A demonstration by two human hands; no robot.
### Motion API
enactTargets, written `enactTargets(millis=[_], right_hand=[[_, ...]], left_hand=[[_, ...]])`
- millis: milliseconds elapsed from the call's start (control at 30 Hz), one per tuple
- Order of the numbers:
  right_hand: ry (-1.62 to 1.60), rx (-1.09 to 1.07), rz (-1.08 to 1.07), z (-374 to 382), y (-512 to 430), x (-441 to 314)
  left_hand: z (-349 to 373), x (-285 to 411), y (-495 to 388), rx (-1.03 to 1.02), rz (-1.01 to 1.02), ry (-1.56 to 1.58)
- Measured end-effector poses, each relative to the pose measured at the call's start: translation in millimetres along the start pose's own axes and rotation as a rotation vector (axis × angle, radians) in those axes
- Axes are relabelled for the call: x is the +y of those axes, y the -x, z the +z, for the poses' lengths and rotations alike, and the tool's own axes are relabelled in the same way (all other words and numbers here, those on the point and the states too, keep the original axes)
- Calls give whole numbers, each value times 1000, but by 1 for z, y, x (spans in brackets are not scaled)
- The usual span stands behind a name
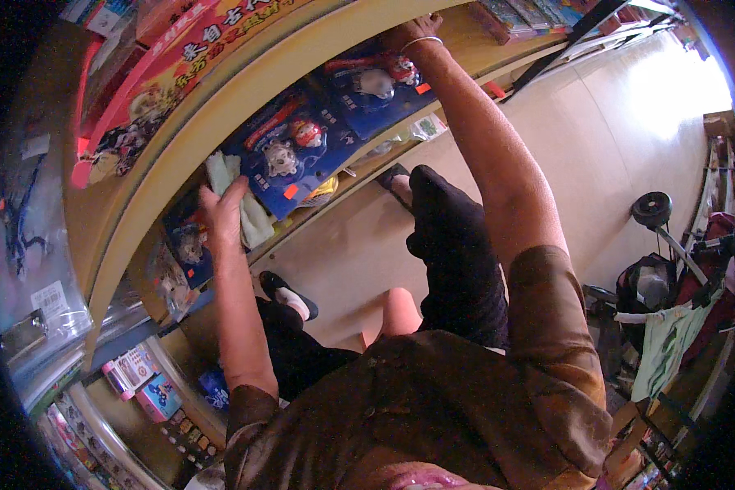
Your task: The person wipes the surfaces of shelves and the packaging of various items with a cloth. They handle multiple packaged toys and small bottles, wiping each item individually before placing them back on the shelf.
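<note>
My left hand (223,211) is at a lower wooden shelf, its thumb lying over a folded pale green cloth (254,214) that it grips. Beside the cloth lies a blue blister card (306,153) carrying a silver and a red figure under clear plastic. My right hand (415,33), with a bracelet at the wrist, reaches onto the same shelf farther along. Its fingers look bent, and shadow and the upper shelf's edge make their hold unclear. A second blue blister card (376,92) lies next to that wrist. More blue packaging (190,245) shows left of my left hand.
The curved edge of an upper shelf (177,131) overhangs both hands and holds a red printed box (159,92). Packets (520,18) sit at the shelf's far end. Below lies tiled floor (337,263). On the right stand a wheeled cart (652,208) and a hanging green cloth (674,343).
</note>
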State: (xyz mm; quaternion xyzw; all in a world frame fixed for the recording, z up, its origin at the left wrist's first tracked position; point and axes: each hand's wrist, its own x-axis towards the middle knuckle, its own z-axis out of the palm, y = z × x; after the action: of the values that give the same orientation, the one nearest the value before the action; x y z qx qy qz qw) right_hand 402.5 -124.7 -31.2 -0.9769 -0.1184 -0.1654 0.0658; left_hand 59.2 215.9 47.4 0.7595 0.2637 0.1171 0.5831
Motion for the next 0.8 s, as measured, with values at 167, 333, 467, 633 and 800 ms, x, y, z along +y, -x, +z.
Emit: enactTargets(millis=[167, 333, 467, 633, 800], right_hand=[[-93, -200, 16, -39, 4, 3], [-304, 7, 89, -112, 55, -1], [-438, 381, 45, -162, 129, -18], [-518, 179, 119, -193, 196, -59], [-443, 168, -60, -203, 213, -93]], left_hand=[[4, 10, 5, 75, -44, -223], [7, 8, 2, 55, 4, -244], [14, 10, 4, 108, 124, -171], [18, 17, 6, 127, 90, -281], [19, 8, -9, 96, 160, -245]])
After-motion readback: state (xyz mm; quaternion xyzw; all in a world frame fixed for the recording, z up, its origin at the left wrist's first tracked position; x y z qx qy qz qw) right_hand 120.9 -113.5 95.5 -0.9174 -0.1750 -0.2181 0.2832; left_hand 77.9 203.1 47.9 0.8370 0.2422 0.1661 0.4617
